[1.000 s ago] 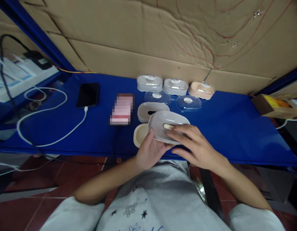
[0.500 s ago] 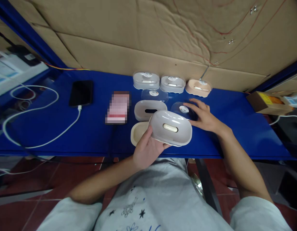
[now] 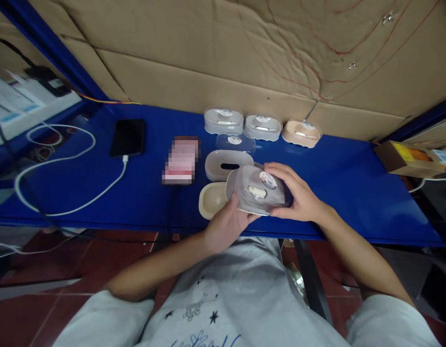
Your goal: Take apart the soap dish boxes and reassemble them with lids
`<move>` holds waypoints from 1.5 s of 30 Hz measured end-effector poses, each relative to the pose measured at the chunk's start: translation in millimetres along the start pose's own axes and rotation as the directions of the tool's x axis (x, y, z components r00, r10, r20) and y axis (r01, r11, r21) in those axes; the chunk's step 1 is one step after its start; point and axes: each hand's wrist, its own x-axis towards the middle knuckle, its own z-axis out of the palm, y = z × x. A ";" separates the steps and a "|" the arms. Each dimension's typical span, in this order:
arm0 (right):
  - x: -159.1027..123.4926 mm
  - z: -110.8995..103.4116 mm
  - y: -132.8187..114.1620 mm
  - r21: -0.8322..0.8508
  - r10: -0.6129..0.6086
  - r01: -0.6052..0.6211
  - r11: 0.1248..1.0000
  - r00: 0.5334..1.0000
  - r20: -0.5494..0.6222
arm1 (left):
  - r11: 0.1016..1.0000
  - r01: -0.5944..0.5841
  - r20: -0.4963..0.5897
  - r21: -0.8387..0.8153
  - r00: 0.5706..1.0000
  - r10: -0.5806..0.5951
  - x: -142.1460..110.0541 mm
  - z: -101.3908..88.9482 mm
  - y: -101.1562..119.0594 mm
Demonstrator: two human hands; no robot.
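My left hand (image 3: 225, 226) holds a grey oval soap dish (image 3: 230, 185) from below, tilted, above the front of the blue table. A cream piece shows through its middle slot. My right hand (image 3: 298, 197) grips a clear lid (image 3: 250, 178) with a round label, thumb and fingers around its right end. The lid lies over the dish; whether it is fully seated I cannot tell. Just left of my hands sit a cream inner tray (image 3: 207, 201) and another grey dish (image 3: 213, 166) with an open slot. Behind that dish lies a second clear lid (image 3: 225, 143).
Along the cardboard back wall (image 3: 165, 72) stand two grey lidded soap dishes (image 3: 223, 126) and a peach one (image 3: 298, 137). Further left are a phone with a blurred pink screen (image 3: 181, 161) and a black phone (image 3: 127, 137) on a white cable (image 3: 91, 197). A cardboard box (image 3: 403, 161) sits far right.
My right hand has picked the clear lid up off the table and brought it left onto the dish. My left hand still holds the dish. The camera view has shifted slightly.
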 end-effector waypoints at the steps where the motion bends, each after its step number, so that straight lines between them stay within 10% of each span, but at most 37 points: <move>1: 0.1 2.8 -1.9 -0.001 -0.009 0.009 1.000 1.000 0.001 | 1.000 -0.005 0.002 0.015 1.000 0.005 0.4 -0.8 -1.3; 31: -2.6 28.5 -11.7 -0.009 0.027 -0.027 1.000 0.998 -0.064 | 0.999 0.041 -0.029 -0.004 0.999 -0.041 0.2 -3.7 0.1; 38: -0.8 7.1 2.5 -0.005 0.012 -0.013 1.000 0.995 -0.097 | 0.968 -0.006 0.077 0.250 0.997 -0.013 -1.8 -10.1 -4.7; 41: -2.7 -12.5 28.3 -0.119 0.106 -0.129 0.985 0.978 -0.181 | 0.782 -0.263 0.303 0.565 0.948 0.100 -11.8 -14.6 -4.6; 45: -5.9 -26.1 67.6 -0.218 0.197 -0.232 0.948 0.965 -0.170 | -0.052 -0.689 0.691 0.723 0.722 0.042 -29.9 -6.2 7.7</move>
